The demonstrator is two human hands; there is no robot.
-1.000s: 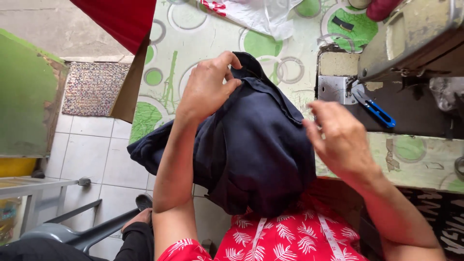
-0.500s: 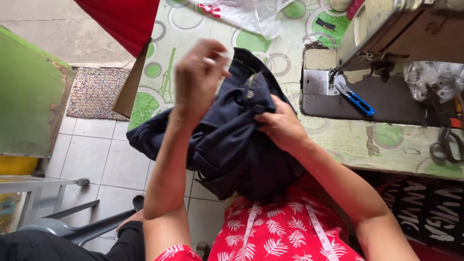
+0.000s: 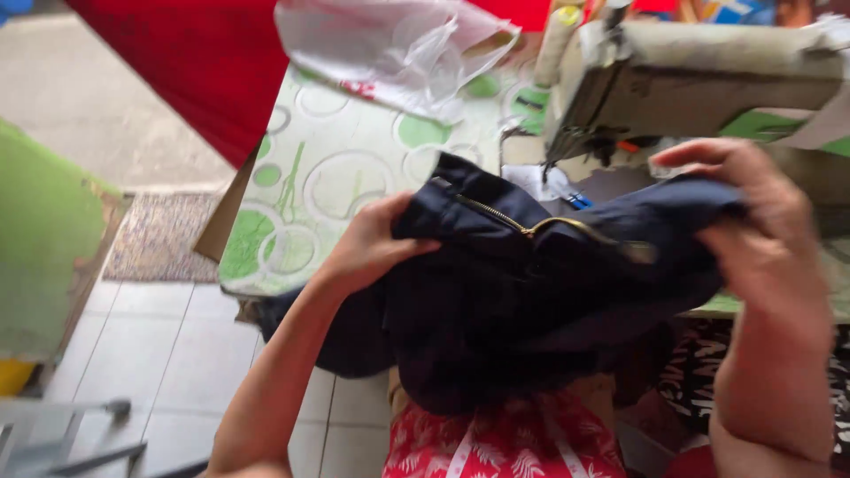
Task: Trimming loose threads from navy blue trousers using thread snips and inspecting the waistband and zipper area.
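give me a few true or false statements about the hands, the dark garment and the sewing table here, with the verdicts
1. Both hands grip the navy garment. True: the left hand holds its left side and the right hand its right end.
2. The garment has a brass-coloured zipper. True.
3. The garment lies flat on the floor tiles. False: it is held up between the hands, in front of the sewing machine.
4. The table cover is plain black. False: it is pale with green circles.
5. A clear plastic bag lies on the far part of the table. True.
6. The right hand holds scissors. False: it holds only the garment.
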